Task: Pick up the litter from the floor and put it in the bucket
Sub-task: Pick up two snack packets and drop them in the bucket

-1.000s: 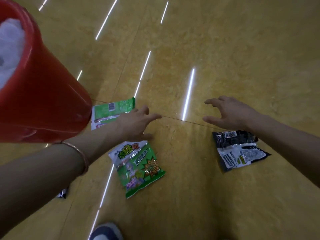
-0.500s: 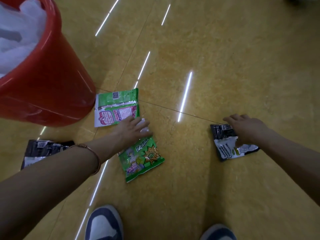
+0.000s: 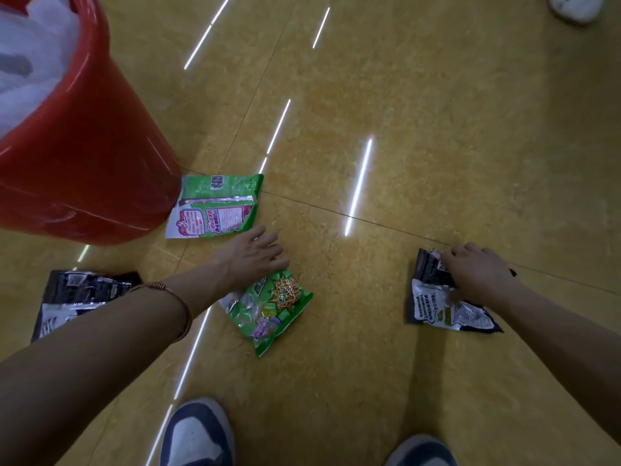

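Head view. A tall red plastic bucket (image 3: pixel 84 163) is standing on the yellow speckled floor (image 3: pixel 437 129) at the upper left, with white crumpled plastic (image 3: pixel 30 62) showing inside its rim. Four pieces of litter are lying on the floor.

A flat green-and-white printed wrapper (image 3: pixel 215 206) is lying just beside the bucket's base, with one corner touching it or tucked under it. A crinkled green snack packet (image 3: pixel 272 307) is lying nearer the person, just past a floor seam. The left hand (image 3: pixel 252 260) is resting on the far end of this packet, its fingers fairly straight and spread and closing on nothing.

A crumpled black-and-white foil wrapper (image 3: pixel 433 304) is lying well to the right of the green snack packet. The right hand (image 3: pixel 477 274) is bearing down on the far end of the foil wrapper, its fingers curling over the bunched foil and gripping it. The wrapper's near end is lying on the floor.

A second black wrapper (image 3: pixel 80 290) is lying near the bucket's near side and is partly hidden by the left forearm, which is wearing a copper-coloured wire bangle (image 3: pixel 174 307).

Two blue-and-white shoes are showing at the bottom, the left shoe (image 3: pixel 196 435) and the right shoe (image 3: pixel 423 452). A white rounded object (image 3: pixel 574 8), too far cropped to identify, is sitting at the top right.
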Available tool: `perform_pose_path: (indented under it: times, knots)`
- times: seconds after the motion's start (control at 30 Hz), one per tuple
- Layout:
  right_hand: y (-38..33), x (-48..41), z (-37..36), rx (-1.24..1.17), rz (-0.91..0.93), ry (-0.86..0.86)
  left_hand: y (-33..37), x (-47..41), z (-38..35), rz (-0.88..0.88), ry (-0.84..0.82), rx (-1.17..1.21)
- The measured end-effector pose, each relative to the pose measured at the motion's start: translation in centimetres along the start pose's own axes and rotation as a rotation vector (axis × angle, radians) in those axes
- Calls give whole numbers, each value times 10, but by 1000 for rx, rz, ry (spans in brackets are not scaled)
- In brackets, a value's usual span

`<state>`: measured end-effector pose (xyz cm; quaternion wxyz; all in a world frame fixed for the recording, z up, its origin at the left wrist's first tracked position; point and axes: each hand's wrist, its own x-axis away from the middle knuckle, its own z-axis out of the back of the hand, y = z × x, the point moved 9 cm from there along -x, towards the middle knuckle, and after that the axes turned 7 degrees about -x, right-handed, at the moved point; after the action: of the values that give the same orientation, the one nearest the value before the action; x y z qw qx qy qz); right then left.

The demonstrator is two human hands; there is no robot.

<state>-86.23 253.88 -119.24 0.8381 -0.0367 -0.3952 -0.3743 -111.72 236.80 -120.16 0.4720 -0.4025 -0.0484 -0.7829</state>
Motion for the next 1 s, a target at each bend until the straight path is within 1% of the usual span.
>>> perform_pose_path:
  times: [0.07, 0.13, 0.27, 0.33, 0.4, 0.5, 0.67, 0.77, 0.83, 0.93, 1.0]
  knots:
    - [-3, -2, 1, -41, 27, 0, -1, -2, -1, -2, 35, 14]
    - [-9, -4, 2, -110, 52, -27, -5, -4, -1, -6, 35, 96]
    - [-18, -11, 3, -323, 35, -121, -18, -3, -1, 54, -5, 531]
    - [-23, -13, 12, -429, 53, -103, -23, -2, 3, 94, 5, 693]
    - [-26, -11, 27, -485, 86, -50, -30, 3, 9, 147, 24, 832]
    - [-27, 10, 54, -553, 99, 18, -47, 24, 27, 254, 93, 980]
    - [-20, 81, 106, -612, 83, 45, -64, 93, 79, 381, 157, 1151]
    - [-8, 131, 149, -670, 71, 79, -73, 148, 122, 407, 184, 1240]
    - [4, 167, 185, -705, 52, 100, -85, 187, 154, 421, 217, 1295]
    - [24, 223, 248, -724, 42, 129, -109, 253, 200, 464, 219, 1375]
    - [35, 264, 294, -764, 50, 134, -126, 300, 230, 517, 228, 1480]
